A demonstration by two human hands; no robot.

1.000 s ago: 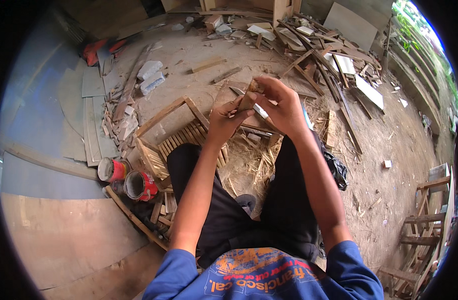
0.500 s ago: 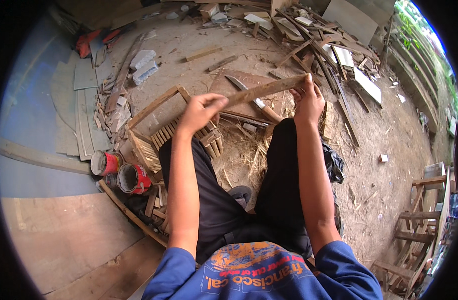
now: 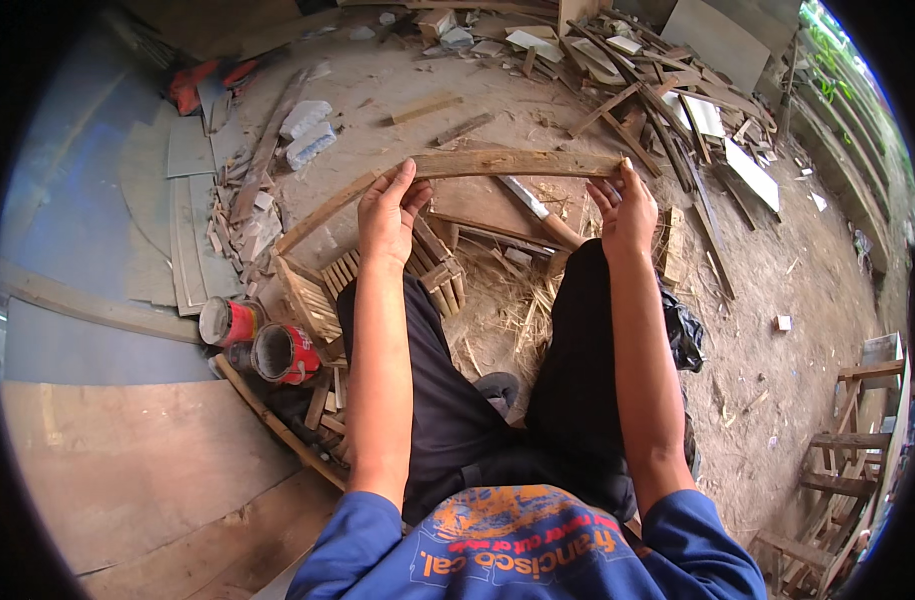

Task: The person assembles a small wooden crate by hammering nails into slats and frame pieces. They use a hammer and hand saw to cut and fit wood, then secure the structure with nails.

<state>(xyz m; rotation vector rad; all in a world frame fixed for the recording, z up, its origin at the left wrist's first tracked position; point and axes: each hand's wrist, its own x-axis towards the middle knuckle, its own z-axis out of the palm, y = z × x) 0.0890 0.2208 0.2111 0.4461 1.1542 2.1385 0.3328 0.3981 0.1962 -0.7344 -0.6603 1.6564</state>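
A narrow wooden strip point(image 3: 518, 163) spans the gap between my two hands, held up level in front of me. My left hand point(image 3: 389, 213) grips its left end, thumb on top. At the other end, my right hand point(image 3: 624, 207) pinches the wood between thumb and fingers. Behind and below the strip lies a machete point(image 3: 524, 195) with a pale blade and wooden handle, resting on a brown board point(image 3: 468, 203). Part of the blade is hidden behind the strip. By my left knee stands a wooden frame with slats point(image 3: 306, 295), partly covered by my left arm and leg.
Two red cans point(image 3: 286, 354) stand at the left, beside wood offcuts. A heap of scrap boards point(image 3: 668, 90) fills the far right. White foam-like blocks point(image 3: 309, 133) lie at the far left. A black plastic bag point(image 3: 684, 332) sits by my right leg; a wooden ladder-like frame point(image 3: 843, 465) stands at right.
The strip has gone from slanting to nearly level. My left hand has risen and shifted to its left end, its fingers now plainly visible. My right hand still holds the other end.
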